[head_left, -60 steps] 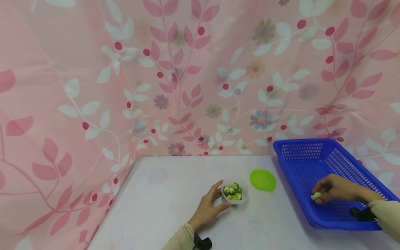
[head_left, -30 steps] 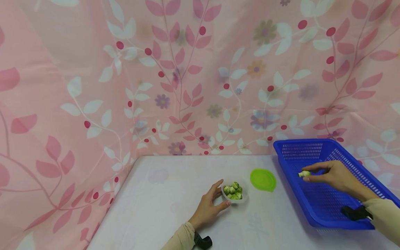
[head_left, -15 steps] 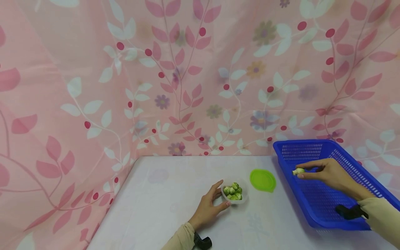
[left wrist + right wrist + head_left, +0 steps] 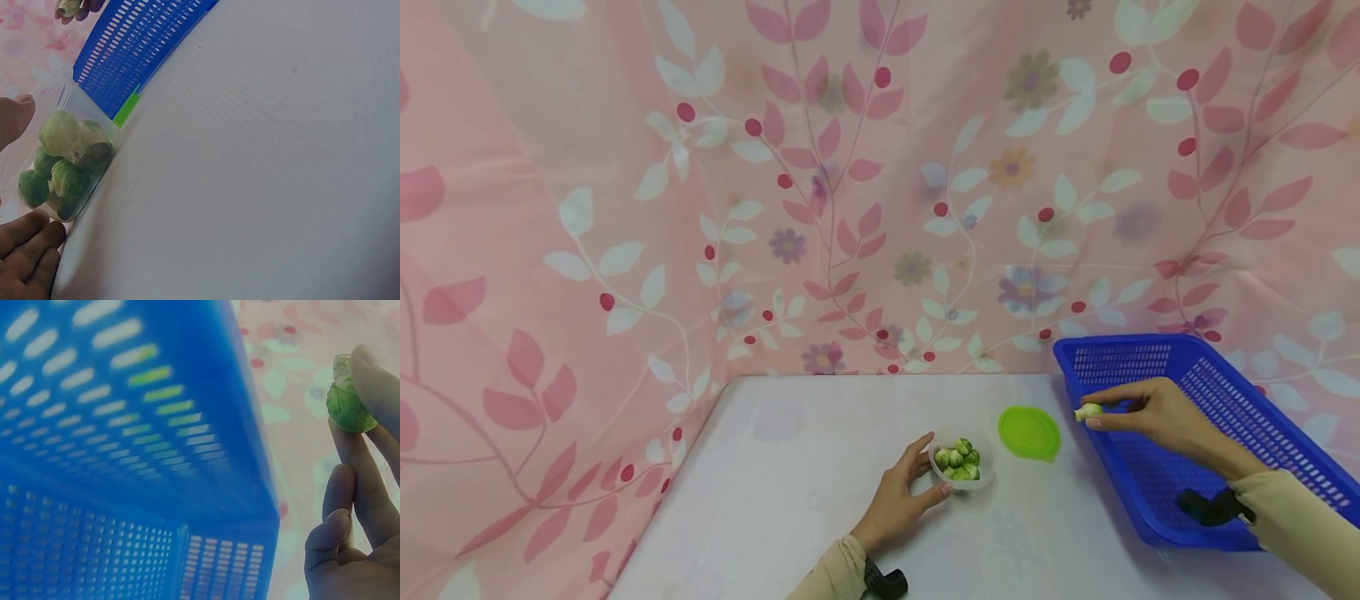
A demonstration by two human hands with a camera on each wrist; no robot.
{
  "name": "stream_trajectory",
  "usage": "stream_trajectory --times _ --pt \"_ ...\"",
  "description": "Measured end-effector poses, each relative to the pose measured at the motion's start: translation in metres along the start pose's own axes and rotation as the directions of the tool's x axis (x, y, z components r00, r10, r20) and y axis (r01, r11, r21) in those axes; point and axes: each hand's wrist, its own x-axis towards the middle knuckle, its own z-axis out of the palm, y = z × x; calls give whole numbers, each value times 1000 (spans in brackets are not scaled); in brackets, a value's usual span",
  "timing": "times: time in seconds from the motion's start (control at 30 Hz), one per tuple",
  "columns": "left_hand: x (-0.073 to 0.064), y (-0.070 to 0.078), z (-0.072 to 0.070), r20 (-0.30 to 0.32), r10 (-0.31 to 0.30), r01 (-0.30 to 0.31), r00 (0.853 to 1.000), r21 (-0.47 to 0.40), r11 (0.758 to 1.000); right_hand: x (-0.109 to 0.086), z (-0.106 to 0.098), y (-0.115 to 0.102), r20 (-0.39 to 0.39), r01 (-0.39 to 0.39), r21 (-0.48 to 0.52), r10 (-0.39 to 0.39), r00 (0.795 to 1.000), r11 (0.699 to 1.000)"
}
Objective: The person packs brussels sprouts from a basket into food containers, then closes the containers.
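A small clear plastic container (image 4: pixel 988 472) stands on the table, with several Brussels sprouts (image 4: pixel 958 460) in it. My left hand (image 4: pixel 897 503) holds it from the left, thumb on the near side and fingers round the far side. Pinched between the thumb and fingertips of my right hand (image 4: pixel 1168 421) is a single Brussels sprout (image 4: pixel 350 407), its pale cut stem end pointing away from the palm. That hand hovers over the left rim of the blue plastic basket (image 4: pixel 1138 492). In the left wrist view, sprouts show through the clear wall, near the thumb (image 4: pixel 15 120).
A green lid (image 4: pixel 1030 433) lies flat on the white table (image 4: pixel 805 483) between the container and the basket. Behind the table hangs a pink floral cloth (image 4: pixel 865 208). The basket has tall slotted walls; its bottom is partly hidden by my right arm.
My right hand has lifted the sprout up from inside the basket and carried it left to the basket's left rim. The left hand and the container have stayed in place.
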Motion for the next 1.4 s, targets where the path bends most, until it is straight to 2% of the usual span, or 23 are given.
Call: stream_trajectory --times 0.37,0.63,0.93,1.4 --pt "-3 -2 0 -11 9 -9 1000 -8 1000 10 24 -15 17 22 64 -23 1000 998" --pt "-4 -4 0 -14 3 -3 1000 -1 1000 18 42 -30 66 39 97 -46 997 995" --pt "-2 0 -1 -2 -1 1 1000 2 1000 23 65 -42 91 49 130 -61 994 990" --pt "0 1 0 4 -8 8 1000 4 1000 36 115 -47 89 150 49 -154 984 988"
